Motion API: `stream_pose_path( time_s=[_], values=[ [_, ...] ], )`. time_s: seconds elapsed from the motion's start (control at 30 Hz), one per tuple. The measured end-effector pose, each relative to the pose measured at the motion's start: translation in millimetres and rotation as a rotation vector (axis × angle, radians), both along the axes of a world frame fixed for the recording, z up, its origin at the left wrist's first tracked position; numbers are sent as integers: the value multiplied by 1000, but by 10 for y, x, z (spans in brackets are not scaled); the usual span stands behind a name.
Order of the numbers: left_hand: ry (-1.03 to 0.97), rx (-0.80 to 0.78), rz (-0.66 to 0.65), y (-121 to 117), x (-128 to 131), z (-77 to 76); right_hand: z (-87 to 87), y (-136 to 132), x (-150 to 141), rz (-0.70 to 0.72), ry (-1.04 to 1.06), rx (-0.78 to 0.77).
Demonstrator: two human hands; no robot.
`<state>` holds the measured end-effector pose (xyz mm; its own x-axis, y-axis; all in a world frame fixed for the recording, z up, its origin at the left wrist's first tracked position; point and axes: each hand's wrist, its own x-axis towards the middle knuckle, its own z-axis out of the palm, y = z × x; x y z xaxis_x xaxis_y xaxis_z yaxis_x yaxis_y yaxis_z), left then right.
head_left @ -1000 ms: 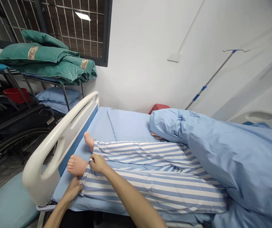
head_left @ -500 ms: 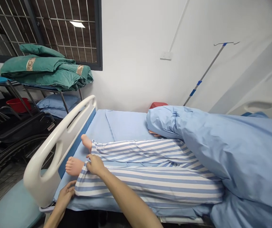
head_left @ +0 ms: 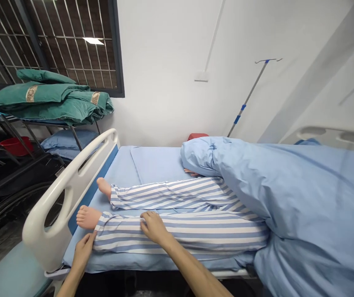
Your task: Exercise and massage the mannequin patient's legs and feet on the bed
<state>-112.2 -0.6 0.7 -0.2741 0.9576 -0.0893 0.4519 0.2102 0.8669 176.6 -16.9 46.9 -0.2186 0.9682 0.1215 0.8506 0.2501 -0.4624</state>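
A manikin's legs in blue-and-white striped trousers (head_left: pixel 189 231) lie stretched along the bed. Its smooth near foot (head_left: pixel 87 217) sticks out of the near cuff, and its far foot (head_left: pixel 104 187) tilts outward beyond. At the outer edge of the near cuff is my left hand (head_left: pixel 84 249), thumb and fingers closed on the hem. Further up that same leg, around the shin, my right hand (head_left: pixel 154 227) rests on the fabric with fingers spread and curved over the top. Folded back over the upper body is a light blue quilt (head_left: pixel 294 185); part of a manikin hand (head_left: pixel 191 172) peeks from under it.
A white footboard (head_left: pixel 71 181) stands left of the feet. Beyond it are a wheelchair (head_left: pixel 12 206), green folded bedding (head_left: pixel 53 99) on a chair and a red basin (head_left: pixel 16 146). An IV pole (head_left: pixel 251 93) rises behind the bed, near the wall.
My right hand has moved from the near cuff rightward up the shin. My left hand has closed in on the outer hem. The whole view has shifted slightly.
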Motion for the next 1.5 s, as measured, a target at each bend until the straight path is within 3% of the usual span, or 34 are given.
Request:
stream_pose_path(
  time_s=[0.13, 0.27, 0.4, 0.5, 0.57, 0.73, 0.87, 1.0, 1.1, 1.2, 1.33, 1.5],
  values=[
    [66, 19, 101, 2, -68, 8, 30, -98, 404, -46, 68, -44],
    [313, 169, 108, -17, 145, 190, 48, -93, 762, -110, 154, -70],
    [369, 380, -173, 177, 682, 504, 71, -11, 1082, -147, 197, -65],
    [413, 424, -392, 535, 1081, 661, 85, 88, 1312, -149, 170, -111],
    [448, 410, -495, 842, 1284, 689, 87, 176, 1458, -117, 131, -161],
    [617, 307, -578, 1611, 1559, 575, 48, 516, 1723, 36, 3, -323],
    [933, 109, -698, 2010, 1561, 423, -69, 848, 1790, 111, -98, -430],
    [1172, -149, -794, 2155, 1453, 244, -282, 1043, 1785, 142, -92, -460],
    [1259, -117, -779, 2162, 1408, 137, -434, 1078, 1790, 147, -57, -455],
    [1299, -74, -776, 2160, 1413, 145, -518, 1083, 1816, 139, 9, -464],
    [1342, -34, -760, 2199, 1449, 447, -571, 1109, 1848, 106, 53, -418],
    [1425, 31, -763, 2221, 1548, 1154, -623, 1159, 1881, 59, 41, -459]
  ],
)
